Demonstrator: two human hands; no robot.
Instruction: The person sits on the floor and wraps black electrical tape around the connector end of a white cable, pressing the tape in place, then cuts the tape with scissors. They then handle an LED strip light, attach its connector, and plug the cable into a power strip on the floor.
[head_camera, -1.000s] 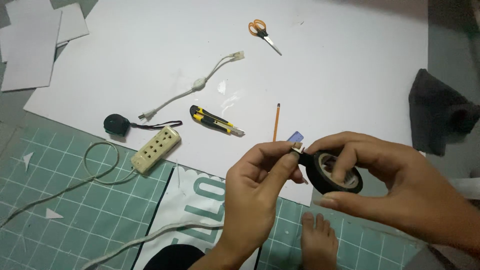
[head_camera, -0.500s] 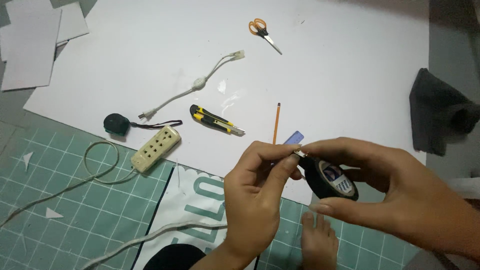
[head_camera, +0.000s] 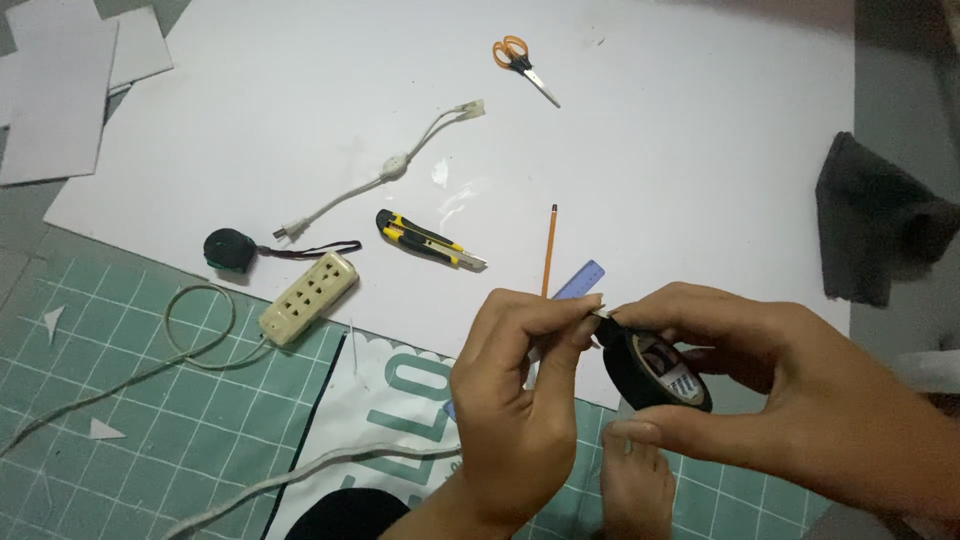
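A roll of black tape (head_camera: 655, 372) sits low and right of centre in the near part of the scene, held above the edge of a white sheet (head_camera: 650, 160). The right hand (head_camera: 790, 400) wraps it, thumb beneath and fingers curled over the top. The left hand (head_camera: 515, 400) pinches the tape's loose end at the roll's upper left, fingertips closed tight on it. Just beyond the hands lie a blue ruler (head_camera: 583, 281) and an orange pencil (head_camera: 549, 250). Farther left rest a yellow utility knife (head_camera: 428, 238), a cream power strip (head_camera: 309, 297) and a white cable (head_camera: 385, 172). Orange-handled scissors (head_camera: 522, 66) lie far off; a dark cloth (head_camera: 875, 225) sits right.
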